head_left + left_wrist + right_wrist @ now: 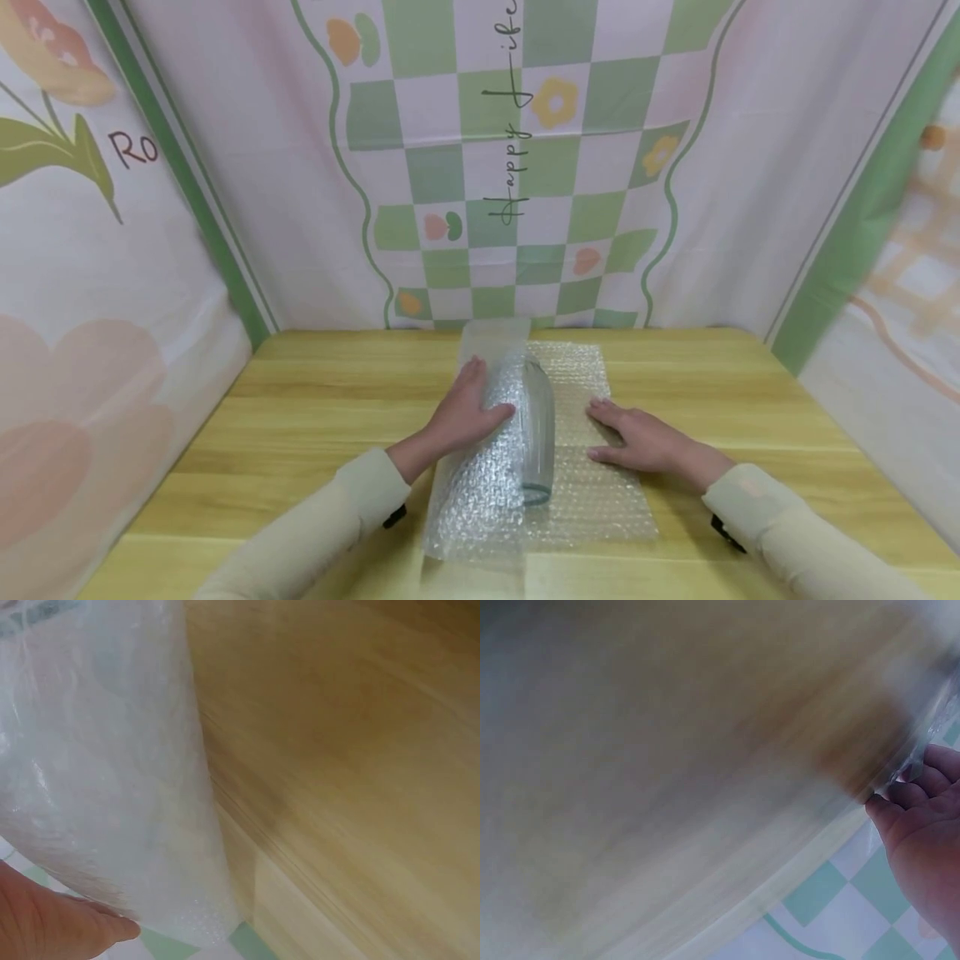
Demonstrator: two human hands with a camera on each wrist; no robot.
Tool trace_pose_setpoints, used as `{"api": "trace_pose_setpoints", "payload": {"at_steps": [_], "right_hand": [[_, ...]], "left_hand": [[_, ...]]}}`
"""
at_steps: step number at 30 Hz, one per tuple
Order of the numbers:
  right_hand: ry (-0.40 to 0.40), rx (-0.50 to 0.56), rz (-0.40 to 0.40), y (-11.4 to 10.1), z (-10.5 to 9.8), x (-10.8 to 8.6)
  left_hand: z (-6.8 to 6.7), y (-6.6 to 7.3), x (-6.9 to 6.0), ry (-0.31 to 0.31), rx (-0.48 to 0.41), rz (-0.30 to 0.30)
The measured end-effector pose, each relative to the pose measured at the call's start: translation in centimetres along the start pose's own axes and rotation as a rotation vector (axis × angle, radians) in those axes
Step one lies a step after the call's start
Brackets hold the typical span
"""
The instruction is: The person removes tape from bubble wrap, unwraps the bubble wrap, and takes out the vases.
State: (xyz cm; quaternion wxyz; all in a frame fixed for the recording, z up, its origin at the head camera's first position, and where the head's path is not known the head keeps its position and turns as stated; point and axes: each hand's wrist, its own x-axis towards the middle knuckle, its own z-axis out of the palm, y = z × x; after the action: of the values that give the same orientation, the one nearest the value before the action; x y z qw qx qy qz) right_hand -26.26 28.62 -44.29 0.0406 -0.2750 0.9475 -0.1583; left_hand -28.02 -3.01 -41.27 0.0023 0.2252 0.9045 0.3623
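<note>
Two hands rest on a sheet of bubble wrap (472, 492) spread across a wooden table (337, 400), with a clear glass (538, 433) lying on its side between them. The glass sits lengthwise on the sheet, its rounded green-tinted end toward the person, its left side covered by the wrap's left part. The left hand (463, 412) presses on that raised part, fingers straight and close together, thumb held wide toward the glass. The right hand (643, 437) touches the sheet near its right edge, apart from the glass, fingers extended and thumb spread from them. Pale sleeves (371, 492) cover both forearms; behind, a green-and-white checked cloth (491, 179) reads "Happy Life."
</note>
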Motion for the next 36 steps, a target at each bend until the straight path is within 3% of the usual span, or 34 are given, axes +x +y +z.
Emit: {"api": "trace_pose_setpoints", "payload": {"at_steps": [10, 21, 36], "right_hand": [[0.004, -0.003, 0.0, 0.2, 0.15, 0.05], [0.003, 0.01, -0.002, 0.29, 0.2, 0.1], [-0.01, 0.015, -0.009, 0.3, -0.03, 0.25]], "left_hand": [[0.7, 0.36, 0.21, -0.041, -0.014, -0.085], [0.76, 0.43, 0.23, -0.05, -0.019, -0.09], [0.67, 0.19, 0.28, -0.003, -0.128, -0.1]]}}
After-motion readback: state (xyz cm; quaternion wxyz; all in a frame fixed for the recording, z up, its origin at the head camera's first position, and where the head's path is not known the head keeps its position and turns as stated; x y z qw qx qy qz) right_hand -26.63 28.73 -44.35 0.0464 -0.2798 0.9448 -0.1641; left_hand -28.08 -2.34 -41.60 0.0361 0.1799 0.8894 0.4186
